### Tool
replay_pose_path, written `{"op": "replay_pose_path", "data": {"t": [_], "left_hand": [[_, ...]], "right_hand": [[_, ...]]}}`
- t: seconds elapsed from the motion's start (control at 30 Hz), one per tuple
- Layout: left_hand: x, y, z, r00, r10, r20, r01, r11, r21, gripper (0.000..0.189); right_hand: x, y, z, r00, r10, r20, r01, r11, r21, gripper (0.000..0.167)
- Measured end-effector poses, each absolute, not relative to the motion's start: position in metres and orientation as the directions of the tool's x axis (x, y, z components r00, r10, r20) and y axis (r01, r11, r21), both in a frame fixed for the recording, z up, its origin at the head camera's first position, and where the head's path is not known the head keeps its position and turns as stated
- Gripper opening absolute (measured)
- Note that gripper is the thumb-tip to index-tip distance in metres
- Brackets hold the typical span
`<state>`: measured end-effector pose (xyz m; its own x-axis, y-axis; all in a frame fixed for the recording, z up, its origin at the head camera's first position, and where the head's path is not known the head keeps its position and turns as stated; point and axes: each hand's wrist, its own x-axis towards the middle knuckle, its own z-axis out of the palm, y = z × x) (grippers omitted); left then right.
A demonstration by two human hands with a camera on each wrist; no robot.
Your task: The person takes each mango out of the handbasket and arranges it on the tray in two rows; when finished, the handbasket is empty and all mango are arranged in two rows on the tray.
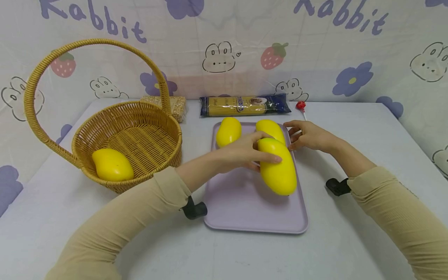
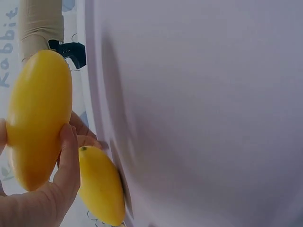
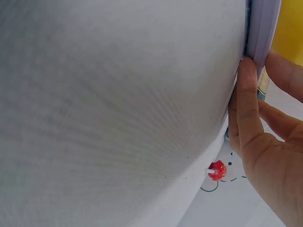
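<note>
My left hand (image 1: 239,152) grips a yellow mango (image 1: 280,171) above the right part of a pale purple tray (image 1: 252,212). In the left wrist view, thumb and fingers lie on opposite sides of that mango (image 2: 40,113). Two more mangoes lie at the tray's far end, one on the left (image 1: 229,131) and one on the right (image 1: 270,130), partly covered by the held one. At the tray's right edge, my right hand (image 1: 311,136) pinches the rim (image 3: 263,33), thumb inside and fingers outside.
A wicker basket (image 1: 177,134) with a tall handle stands left of the tray, one mango (image 1: 112,165) inside. Behind the tray lie a pasta packet (image 1: 241,105) and a red lollipop (image 1: 300,105). A bag of grains (image 1: 179,107) is partly hidden behind the basket.
</note>
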<state>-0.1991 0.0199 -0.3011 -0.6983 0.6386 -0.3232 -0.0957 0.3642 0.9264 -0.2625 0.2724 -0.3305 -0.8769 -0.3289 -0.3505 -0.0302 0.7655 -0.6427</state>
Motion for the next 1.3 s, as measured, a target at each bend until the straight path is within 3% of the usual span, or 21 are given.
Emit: {"op": "replay_pose_path", "data": {"t": [0.67,0.93,1.17,1.3], "left_hand": [[-0.191,0.032,-0.311,-0.656,0.593,-0.467,-0.121,0.528,0.841,0.075],[-0.191,0.035,-0.315,-0.648,0.596,-0.474,-0.15,0.51,0.847,0.07],[-0.191,0.039,-0.322,-0.635,0.598,-0.489,-0.229,0.459,0.858,0.047],[-0.191,0.04,-0.323,-0.639,0.589,-0.494,-0.246,0.452,0.857,0.045]], "right_hand": [[-0.262,0.273,-0.329,-0.873,-0.334,-0.355,-0.029,0.763,-0.646,0.08],[-0.262,0.273,-0.329,-0.875,-0.332,-0.353,-0.032,0.766,-0.642,0.08],[-0.261,0.272,-0.329,-0.877,-0.335,-0.345,-0.04,0.766,-0.642,0.08],[-0.261,0.272,-0.33,-0.877,-0.336,-0.344,-0.041,0.764,-0.644,0.08]]}}
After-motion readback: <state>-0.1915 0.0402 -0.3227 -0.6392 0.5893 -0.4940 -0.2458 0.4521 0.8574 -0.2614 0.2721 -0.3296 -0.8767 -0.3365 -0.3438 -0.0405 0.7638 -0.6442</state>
